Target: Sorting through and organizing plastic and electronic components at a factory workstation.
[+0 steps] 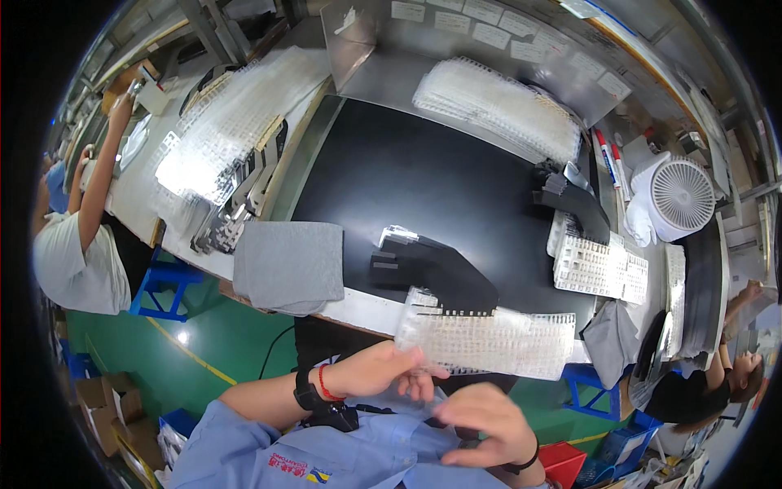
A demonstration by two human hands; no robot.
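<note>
Nearest, right hand (487,424) curls loosely below the clear plastic tray (489,342), fingers half closed on nothing I can see. Left hand (379,371) pinches the tray's left end, holding it flat over the bench edge. Best to support the far end too, judging by its flex. Beyond: black parts stack (432,269), black mat (423,175), white fan (683,196).
</note>
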